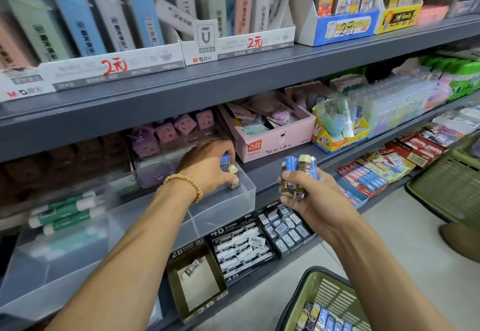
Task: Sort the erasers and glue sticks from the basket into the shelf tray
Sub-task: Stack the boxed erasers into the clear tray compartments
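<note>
Erasers (298, 175) before seemingly grey shop shelves (259, 71).

The left hand (207, 168) covers most of the erasers (230, 167) it holds — only a blue corner and a cream end show. The green basket (311, 286) is cut by the bottom edge. The glue sticks (65, 211) at left are smeared by blur — labels unreadable.

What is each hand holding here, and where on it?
Left hand pinches two erasers by their upper ends over the tray. Right hand grips a bunch of erasers around their lower halves.
</note>
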A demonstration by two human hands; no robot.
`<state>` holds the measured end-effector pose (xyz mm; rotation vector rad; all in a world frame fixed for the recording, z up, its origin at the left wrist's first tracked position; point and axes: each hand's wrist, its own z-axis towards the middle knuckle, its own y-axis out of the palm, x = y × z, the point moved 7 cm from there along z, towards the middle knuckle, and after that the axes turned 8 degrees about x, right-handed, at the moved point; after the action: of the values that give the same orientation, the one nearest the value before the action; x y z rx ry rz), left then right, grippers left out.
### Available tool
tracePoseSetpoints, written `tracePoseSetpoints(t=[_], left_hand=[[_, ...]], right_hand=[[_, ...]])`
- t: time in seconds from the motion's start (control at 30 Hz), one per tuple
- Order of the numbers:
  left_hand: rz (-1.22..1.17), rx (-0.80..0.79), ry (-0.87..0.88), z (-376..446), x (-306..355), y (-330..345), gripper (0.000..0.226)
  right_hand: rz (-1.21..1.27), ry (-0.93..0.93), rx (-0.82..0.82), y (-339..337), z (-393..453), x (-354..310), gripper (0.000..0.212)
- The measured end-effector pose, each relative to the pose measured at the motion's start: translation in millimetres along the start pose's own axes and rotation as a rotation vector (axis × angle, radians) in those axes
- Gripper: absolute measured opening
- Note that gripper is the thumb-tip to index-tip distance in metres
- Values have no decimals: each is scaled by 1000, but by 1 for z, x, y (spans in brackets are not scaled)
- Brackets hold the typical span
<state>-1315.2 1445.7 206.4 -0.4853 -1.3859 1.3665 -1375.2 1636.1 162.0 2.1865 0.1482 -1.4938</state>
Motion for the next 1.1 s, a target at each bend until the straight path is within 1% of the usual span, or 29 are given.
tracePoseSetpoints(t=[0.07, 0.13, 0.2, 0.27, 0.37, 0.4, 0.47, 0.53, 0.63, 0.73, 0.8, 0.87, 0.9, 1.1], left_hand=[[-74, 18, -22, -2, -3, -6, 35], [-189, 67, -54, -5, -5, -16, 19], [-267, 75, -115, -10, -12, -23, 3], [-333, 42, -169, -15, -23, -26, 16], [-479, 28, -206, -31, -35, -41, 30], [-511, 41, -199, -37, -38, -49, 29], [-531, 89, -163, -52, -43, -65, 19], [-560, 132, -159, -66, -52, -77, 15], [-526, 166, -153, -80, -71, -82, 22], [-411, 163, -129, -83, -80, -72, 18], [-310, 170, -63, -81, -81, -70, 21], [-238, 172, -14, -76, -81, -70, 17], [-231, 163, -8, -74, -81, -69, 15], [-147, 84, -9, -64, -77, -53, 23]], right_hand=[[-2, 7, 8, 0, -2, 2, 20], [8, 10, 8, 1, -5, 3, 20], [21, 4, -1, 4, -10, -1, 18], [21, -10, -11, 10, -16, -6, 15], [5, -32, -20, 21, -24, -11, 15], [0, -39, -25, 26, -27, -12, 15], [-6, -51, -50, 36, -34, -12, 14], [-14, -59, -72, 45, -41, -10, 13], [-43, -61, -92, 56, -51, -7, 15], [-60, -64, -97, 62, -57, -5, 27], [-73, -64, -97, 65, -61, -2, 23], [-80, -61, -92, 67, -62, -1, 16], [-85, -61, -87, 67, -62, -1, 15], [-111, -72, -64, 72, -62, -3, 15]])
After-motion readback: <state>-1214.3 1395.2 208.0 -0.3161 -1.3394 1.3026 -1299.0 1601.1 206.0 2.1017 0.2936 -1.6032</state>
